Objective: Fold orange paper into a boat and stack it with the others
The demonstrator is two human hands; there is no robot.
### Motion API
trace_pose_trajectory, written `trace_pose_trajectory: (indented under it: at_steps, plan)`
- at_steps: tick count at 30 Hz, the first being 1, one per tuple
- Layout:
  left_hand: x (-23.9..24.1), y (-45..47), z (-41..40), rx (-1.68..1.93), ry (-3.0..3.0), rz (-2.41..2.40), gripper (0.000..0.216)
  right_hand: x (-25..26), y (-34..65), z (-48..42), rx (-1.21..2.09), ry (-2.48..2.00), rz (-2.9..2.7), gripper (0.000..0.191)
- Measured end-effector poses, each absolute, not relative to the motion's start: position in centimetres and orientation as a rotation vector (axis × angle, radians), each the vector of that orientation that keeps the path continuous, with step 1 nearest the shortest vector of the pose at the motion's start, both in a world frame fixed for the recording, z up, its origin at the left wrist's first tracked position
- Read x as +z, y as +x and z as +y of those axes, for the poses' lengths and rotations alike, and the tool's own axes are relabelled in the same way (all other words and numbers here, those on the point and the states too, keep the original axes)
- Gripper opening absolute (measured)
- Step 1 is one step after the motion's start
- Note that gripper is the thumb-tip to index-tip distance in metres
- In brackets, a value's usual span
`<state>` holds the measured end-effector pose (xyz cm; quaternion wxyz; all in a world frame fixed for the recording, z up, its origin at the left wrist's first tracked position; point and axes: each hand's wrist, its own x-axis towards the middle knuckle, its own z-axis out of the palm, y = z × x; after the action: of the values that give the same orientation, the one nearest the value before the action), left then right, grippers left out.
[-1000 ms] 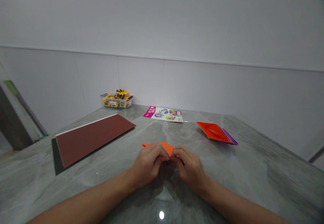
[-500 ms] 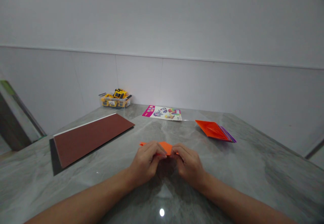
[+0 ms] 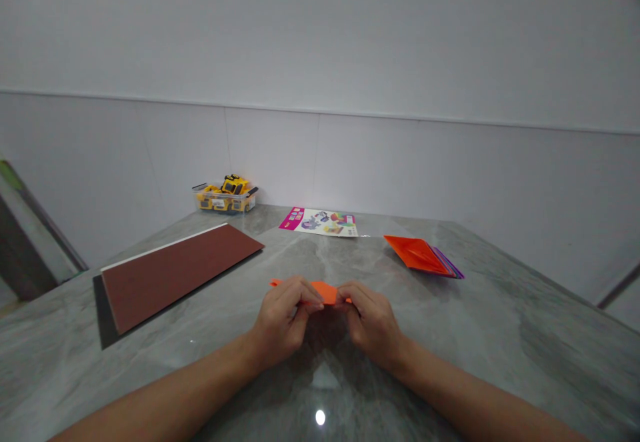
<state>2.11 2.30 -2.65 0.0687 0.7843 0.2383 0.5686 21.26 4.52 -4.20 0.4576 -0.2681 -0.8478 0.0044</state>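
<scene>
A folded piece of orange paper (image 3: pixel 326 293) is held between my two hands, low over the middle of the table. My left hand (image 3: pixel 284 319) pinches its near edge on the left, thumb below and fingers on top. On the right side, my right hand (image 3: pixel 371 319) grips the paper the same way, thumb and fingers closed. A narrow orange tip pokes out beyond my left knuckles. My fingers cover much of the paper, so its full folded shape is hidden.
On the grey marbled table (image 3: pixel 330 259), a stack of coloured paper (image 3: pixel 423 255), orange on top, lies right. Brown boards (image 3: pixel 183 275) lie left. A printed sheet (image 3: pixel 320 222) and a clear box of yellow toy vehicles (image 3: pixel 226 197) are at the back by the wall.
My left hand has shifted slightly left, and the gap between the hands is a little wider. Both hands keep their pinch on the orange paper. The whole view has shifted slightly.
</scene>
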Motion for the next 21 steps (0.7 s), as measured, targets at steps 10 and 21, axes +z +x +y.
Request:
trace_pose_trajectory:
  at_steps: [10,21]
  plan:
    - [-2.4,1.9,2.3,1.752,2.337,0.734,0.018,-4.4,21.6,5.1,-0.013,-0.721,-2.108,0.022]
    - [-2.2,1.8,2.4,1.786,2.323,0.757,0.018,-4.9,21.9,5.8,-0.066,-0.815,-2.12,0.02]
